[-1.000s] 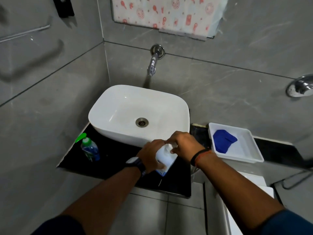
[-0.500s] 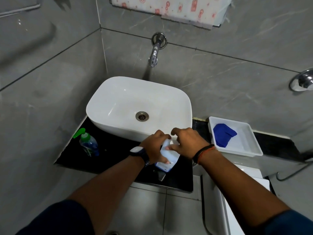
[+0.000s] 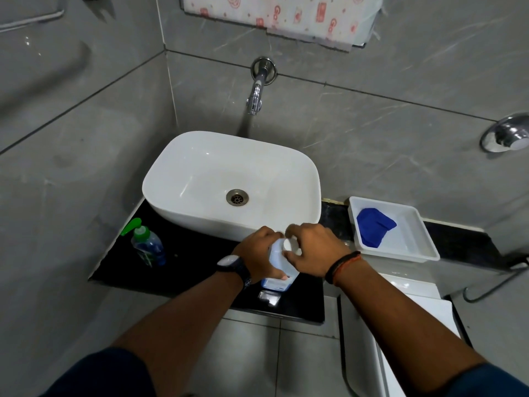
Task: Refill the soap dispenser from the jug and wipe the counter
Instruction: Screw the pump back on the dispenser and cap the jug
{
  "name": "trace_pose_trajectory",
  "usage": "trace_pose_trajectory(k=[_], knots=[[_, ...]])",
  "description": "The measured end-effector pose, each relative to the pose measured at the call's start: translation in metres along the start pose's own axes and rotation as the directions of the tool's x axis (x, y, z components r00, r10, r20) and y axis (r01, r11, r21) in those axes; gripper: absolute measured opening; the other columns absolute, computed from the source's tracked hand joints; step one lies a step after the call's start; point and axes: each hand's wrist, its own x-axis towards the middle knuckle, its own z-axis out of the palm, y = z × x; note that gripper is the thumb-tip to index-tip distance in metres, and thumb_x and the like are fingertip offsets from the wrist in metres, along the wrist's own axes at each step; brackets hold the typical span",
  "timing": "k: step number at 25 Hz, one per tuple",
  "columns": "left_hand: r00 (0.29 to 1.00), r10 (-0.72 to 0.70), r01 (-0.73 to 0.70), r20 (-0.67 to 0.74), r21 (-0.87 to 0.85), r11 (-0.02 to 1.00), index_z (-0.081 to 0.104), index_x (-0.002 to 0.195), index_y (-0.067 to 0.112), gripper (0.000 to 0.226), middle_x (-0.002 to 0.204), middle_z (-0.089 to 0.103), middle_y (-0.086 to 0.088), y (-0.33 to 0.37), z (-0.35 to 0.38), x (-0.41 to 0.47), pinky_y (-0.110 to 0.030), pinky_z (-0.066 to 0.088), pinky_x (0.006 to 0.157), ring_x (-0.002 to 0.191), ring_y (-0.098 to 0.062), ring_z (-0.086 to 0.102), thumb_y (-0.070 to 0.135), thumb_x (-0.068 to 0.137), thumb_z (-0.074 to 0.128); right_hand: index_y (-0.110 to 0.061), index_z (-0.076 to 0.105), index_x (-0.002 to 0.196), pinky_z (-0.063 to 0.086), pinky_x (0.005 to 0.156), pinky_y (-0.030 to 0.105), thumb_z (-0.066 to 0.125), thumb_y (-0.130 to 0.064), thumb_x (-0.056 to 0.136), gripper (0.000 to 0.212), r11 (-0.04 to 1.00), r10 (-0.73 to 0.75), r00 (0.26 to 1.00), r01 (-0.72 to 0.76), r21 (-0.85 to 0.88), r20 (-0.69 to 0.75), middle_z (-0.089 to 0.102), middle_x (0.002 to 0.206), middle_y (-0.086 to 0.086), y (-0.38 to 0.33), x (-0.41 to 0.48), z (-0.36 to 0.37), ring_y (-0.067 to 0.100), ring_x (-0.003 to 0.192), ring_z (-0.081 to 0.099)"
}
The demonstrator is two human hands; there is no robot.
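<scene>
Jug [image 3: 279,270] stands at six o'clock on the counter [image 3: 194,262], my left hand [image 3: 256,255] gripping its body, right hand [image 3: 313,249] with fingers [image 3: 292,228] pinching the cap [image 3: 289,245]. Smooth plastic, probably slippery; I'd hold mid-body. Soap dispenser [image 3: 148,247] at nine o'clock, cloth [image 3: 373,226] at two.

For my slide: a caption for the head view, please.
Left hand grips the white jug on the black counter; right hand holds its cap.

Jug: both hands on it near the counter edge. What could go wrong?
1. The jug stands near the counter's front edge; torque from the right hand on its cap could tip it off.
2. The left hand grips the body; squeezing may spurt soap once open.
3. The cloth lies in the tray, away from any spill.
</scene>
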Motion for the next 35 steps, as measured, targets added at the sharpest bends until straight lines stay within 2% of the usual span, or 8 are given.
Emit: trace_pose_trajectory(k=[4, 7, 10, 13, 21, 24, 31, 35], knots=[[1.0, -0.024, 0.024, 0.016, -0.013, 1.0, 0.048, 0.122, 0.023, 0.076, 0.121, 0.047, 0.004, 0.0, 0.001, -0.001, -0.033, 0.046, 0.088, 0.103, -0.015, 0.053, 0.039, 0.057, 0.082, -0.018, 0.048, 0.069, 0.038, 0.054, 0.028, 0.046, -0.083, 0.062, 0.065, 0.987, 0.079, 0.995, -0.085, -0.135, -0.053, 0.058, 0.067, 0.006, -0.001, -0.002, -0.001, 0.023, 0.058, 0.05], [1.0, -0.024, 0.024, 0.005, -0.029, 0.999, 0.049, 0.12, 0.023, 0.075, 0.12, 0.049, 0.005, -0.002, 0.001, -0.002, -0.03, 0.044, 0.089, 0.103, -0.011, 0.05, 0.037, 0.056, 0.083, -0.017, 0.055, 0.091, 0.043, 0.059, 0.029, 0.057, -0.059, 0.07, 0.047, 1.0, 0.005, 1.0, -0.005, -0.02, 0.007, 0.062, 0.081, 0.006, -0.003, -0.002, 0.001, 0.026, 0.073, 0.06], [0.999, -0.025, 0.024, -0.021, -0.035, 0.999, 0.051, 0.12, 0.021, 0.075, 0.118, 0.05, 0.003, -0.003, 0.002, -0.003, -0.031, 0.044, 0.089, 0.104, -0.013, 0.052, 0.037, 0.055, 0.084, -0.018, 0.051, 0.069, 0.04, 0.054, 0.027, 0.053, -0.062, 0.073, 0.045, 0.996, 0.05, 0.999, -0.051, -0.071, -0.013, 0.056, 0.066, 0.004, 0.0, -0.003, 0.0, 0.022, 0.061, 0.055], [0.999, -0.033, 0.033, -0.019, -0.042, 0.999, 0.049, 0.121, 0.025, 0.076, 0.118, 0.049, 0.004, -0.004, 0.004, -0.003, -0.029, 0.043, 0.088, 0.104, -0.014, 0.052, 0.038, 0.054, 0.083, -0.016, 0.057, 0.093, 0.046, 0.062, 0.03, 0.06, -0.046, 0.074, 0.036, 0.999, -0.01, 1.0, 0.009, 0.046, 0.004, 0.065, 0.083, 0.009, 0.001, -0.004, 0.005, 0.027, 0.074, 0.06], [0.998, -0.057, 0.056, -0.019, -0.067, 0.996, 0.044, 0.126, 0.03, 0.081, 0.125, 0.047, 0.007, -0.003, 0.004, -0.006, -0.033, 0.045, 0.09, 0.107, -0.012, 0.051, 0.04, 0.055, 0.083, -0.014, 0.061, 0.087, 0.045, 0.061, 0.028, 0.059, -0.036, 0.076, 0.024, 0.998, -0.013, 0.999, 0.015, 0.066, -0.035, 0.064, 0.073, 0.006, 0.004, -0.005, 0.01, 0.027, 0.069, 0.061], [0.999, -0.004, 0.003, -0.04, -0.026, 1.0, 0.049, 0.122, 0.023, 0.075, 0.119, 0.051, 0.003, 0.001, 0.005, -0.006, -0.028, 0.044, 0.087, 0.105, -0.012, 0.05, 0.035, 0.057, 0.083, -0.015, 0.047, 0.061, 0.041, 0.056, 0.028, 0.058, -0.038, 0.076, 0.03, 0.996, 0.075, 0.994, -0.071, 0.051, -0.082, 0.052, 0.06, 0.005, 0.002, -0.001, 0.014, 0.027, 0.058, 0.051], [0.996, 0.06, -0.055, -0.063, 0.087, 0.995, 0.056, 0.105, 0.015, 0.051, 0.107, 0.062, 0.001, 0.001, 0.004, 0.0, -0.033, 0.045, 0.088, 0.103, -0.017, 0.055, 0.035, 0.062, 0.078, -0.014, 0.052, 0.06, 0.041, 0.054, 0.027, 0.06, -0.048, 0.075, 0.038, 0.969, 0.205, 0.957, -0.169, 0.182, -0.206, 0.058, 0.057, 0.006, -0.007, -0.003, 0.028, 0.024, 0.058, 0.055], [0.995, 0.043, -0.048, -0.087, -0.049, 0.998, 0.06, 0.1, 0.015, 0.058, 0.101, 0.065, -0.002, 0.007, -0.001, 0.001, -0.036, 0.048, 0.08, 0.092, -0.024, 0.059, 0.038, 0.052, 0.085, -0.019, 0.055, 0.073, 0.045, 0.051, 0.029, 0.052, -0.033, 0.072, 0.014, 0.878, 0.337, 0.816, -0.093, 0.469, -0.469, 0.057, 0.057, -0.003, 0.012, -0.036, 0.039, 0.012, 0.052, 0.053]])
